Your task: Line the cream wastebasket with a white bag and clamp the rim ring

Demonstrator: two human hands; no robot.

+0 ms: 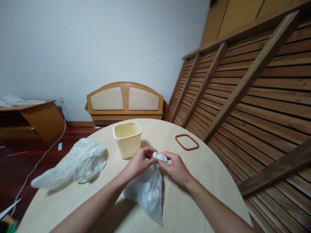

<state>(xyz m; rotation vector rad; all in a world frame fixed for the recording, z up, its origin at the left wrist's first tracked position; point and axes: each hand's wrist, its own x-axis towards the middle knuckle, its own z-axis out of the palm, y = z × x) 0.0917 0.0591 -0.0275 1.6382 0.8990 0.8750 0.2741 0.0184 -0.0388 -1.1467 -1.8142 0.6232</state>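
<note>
A white translucent plastic bag [148, 189] hangs down from my two hands over the near middle of the table. At its top the plastic is bunched into a small tight wad between my fingers. My left hand [141, 159] pinches the wad from the left, fingertips closed. From the right, my right hand [177, 166] grips the other side of the bunched part, thumb and fingers pressed together. Just beyond my left hand stands a cream plastic bin [129, 147], upright and open at the top. The bag's contents, if any, cannot be made out.
A crumpled white plastic bag [88, 158] lies on the round pale wooden table [204, 200] at the left. A brown rounded frame [187, 149] rests at the right. Slatted wood panels [247, 106] lean close on the right; a headboard [125, 111] stands behind.
</note>
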